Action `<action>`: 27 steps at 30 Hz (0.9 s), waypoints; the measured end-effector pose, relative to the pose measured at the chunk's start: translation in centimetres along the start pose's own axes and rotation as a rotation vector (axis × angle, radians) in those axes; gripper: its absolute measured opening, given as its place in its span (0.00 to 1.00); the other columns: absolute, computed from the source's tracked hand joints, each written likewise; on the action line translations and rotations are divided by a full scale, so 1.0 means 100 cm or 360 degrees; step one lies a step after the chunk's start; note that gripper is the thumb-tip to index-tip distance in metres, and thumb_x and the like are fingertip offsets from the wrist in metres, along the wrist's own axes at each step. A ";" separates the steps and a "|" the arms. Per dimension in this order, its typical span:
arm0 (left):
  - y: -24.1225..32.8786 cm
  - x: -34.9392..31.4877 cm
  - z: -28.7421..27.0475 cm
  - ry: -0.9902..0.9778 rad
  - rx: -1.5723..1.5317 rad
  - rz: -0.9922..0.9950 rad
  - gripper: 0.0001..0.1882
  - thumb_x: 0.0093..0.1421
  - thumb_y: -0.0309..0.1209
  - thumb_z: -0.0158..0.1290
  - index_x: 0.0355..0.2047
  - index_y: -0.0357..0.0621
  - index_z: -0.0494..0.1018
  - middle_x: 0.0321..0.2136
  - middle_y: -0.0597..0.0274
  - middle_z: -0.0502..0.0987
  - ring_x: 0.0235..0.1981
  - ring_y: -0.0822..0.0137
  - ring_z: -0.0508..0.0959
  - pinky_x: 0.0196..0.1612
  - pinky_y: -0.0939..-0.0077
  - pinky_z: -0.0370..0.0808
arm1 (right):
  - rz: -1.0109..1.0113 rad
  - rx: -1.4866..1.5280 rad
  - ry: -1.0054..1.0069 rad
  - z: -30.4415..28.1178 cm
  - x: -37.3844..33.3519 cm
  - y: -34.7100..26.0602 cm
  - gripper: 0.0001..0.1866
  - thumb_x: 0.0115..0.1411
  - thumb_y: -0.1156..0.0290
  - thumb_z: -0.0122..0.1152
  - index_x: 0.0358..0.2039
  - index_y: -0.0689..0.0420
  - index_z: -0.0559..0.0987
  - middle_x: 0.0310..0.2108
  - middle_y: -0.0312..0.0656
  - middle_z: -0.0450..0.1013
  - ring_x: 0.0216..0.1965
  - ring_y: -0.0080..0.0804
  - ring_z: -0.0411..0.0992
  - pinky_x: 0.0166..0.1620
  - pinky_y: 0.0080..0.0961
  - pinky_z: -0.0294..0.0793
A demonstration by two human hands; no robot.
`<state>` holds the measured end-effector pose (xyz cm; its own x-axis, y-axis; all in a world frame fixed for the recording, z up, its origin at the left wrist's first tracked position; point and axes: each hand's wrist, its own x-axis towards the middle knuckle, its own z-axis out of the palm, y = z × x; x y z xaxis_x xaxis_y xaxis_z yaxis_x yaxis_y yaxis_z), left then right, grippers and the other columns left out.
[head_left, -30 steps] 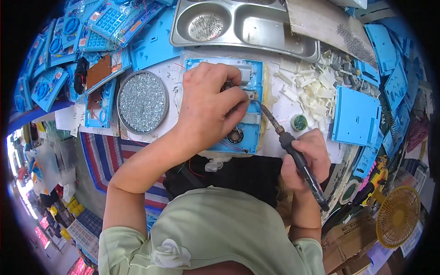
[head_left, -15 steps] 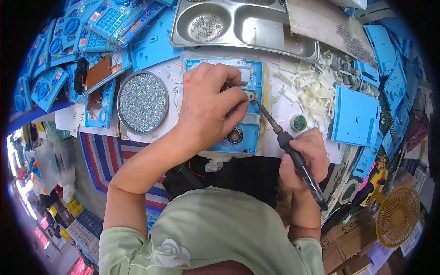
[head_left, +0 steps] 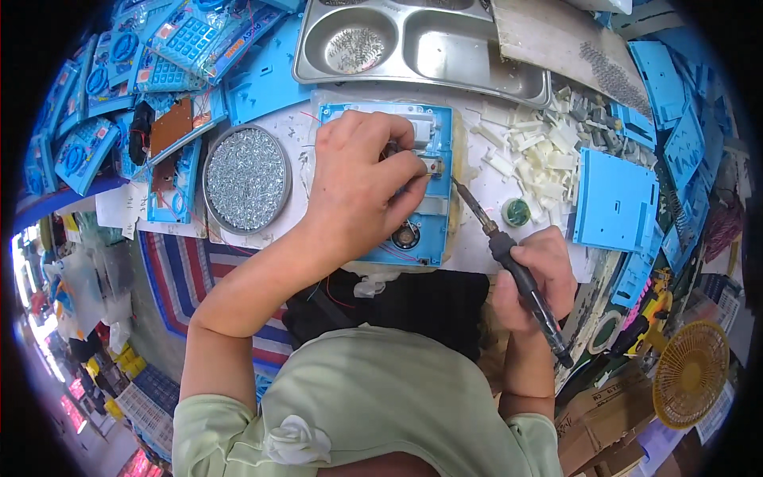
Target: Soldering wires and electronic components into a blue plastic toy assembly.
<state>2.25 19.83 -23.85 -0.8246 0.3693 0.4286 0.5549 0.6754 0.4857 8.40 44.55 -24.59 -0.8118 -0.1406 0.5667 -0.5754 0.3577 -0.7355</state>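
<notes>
My right hand (head_left: 540, 274) is wrapped round the dark handle of a soldering iron (head_left: 502, 245), its metal tip just off the right edge of a blue plastic housing (head_left: 433, 248). Over that housing, my left hand (head_left: 362, 171) pinches with thumb and fingertips near a small metal part on its right side. Whatever lies between those fingers is hidden. A small round speaker (head_left: 406, 236), thin wires and pale fitted parts show inside the housing. Close to the iron stands a small round pot (head_left: 516, 211) with dark green contents.
A round dish of small screws (head_left: 247, 179) sits left. Behind is a steel compartment tray (head_left: 469, 60). White plastic pieces (head_left: 540, 151) and blue panels (head_left: 616, 200) lie right; blue keypad units (head_left: 183, 40) pile up far left. A yellow fan (head_left: 690, 374) stands lower right.
The soldering iron's tip has drawn back from the metal part near my left fingertips, toward the lower right. My left hand has stayed nearly in place.
</notes>
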 end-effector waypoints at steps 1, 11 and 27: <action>0.000 0.000 0.000 -0.0001 0.0001 0.0001 0.11 0.43 0.25 0.68 0.29 0.47 0.79 0.38 0.63 0.74 0.38 0.58 0.72 0.45 0.62 0.66 | -0.0007 0.0003 0.0007 0.000 0.000 0.000 0.15 0.51 0.75 0.67 0.40 0.62 0.77 0.22 0.42 0.69 0.22 0.37 0.65 0.28 0.29 0.66; -0.002 -0.001 -0.007 0.0005 -0.0005 0.0087 0.14 0.44 0.22 0.68 0.33 0.47 0.82 0.38 0.63 0.75 0.39 0.59 0.73 0.44 0.65 0.68 | -0.0006 0.0008 0.0010 0.000 0.002 0.001 0.14 0.53 0.74 0.67 0.39 0.62 0.77 0.21 0.41 0.69 0.22 0.37 0.65 0.27 0.29 0.66; -0.002 0.002 -0.010 -0.0074 -0.0086 -0.0057 0.13 0.54 0.20 0.65 0.41 0.43 0.81 0.31 0.57 0.82 0.29 0.59 0.83 0.33 0.70 0.80 | -0.0024 0.0045 0.0090 0.005 0.012 0.009 0.15 0.51 0.75 0.66 0.40 0.62 0.77 0.22 0.41 0.70 0.22 0.36 0.66 0.28 0.28 0.66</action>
<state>2.06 19.16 -23.09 -0.8475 0.3755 0.3751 0.5291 0.6537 0.5411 6.90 44.27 -24.72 -0.7966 -0.0928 0.5973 -0.5907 0.3293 -0.7366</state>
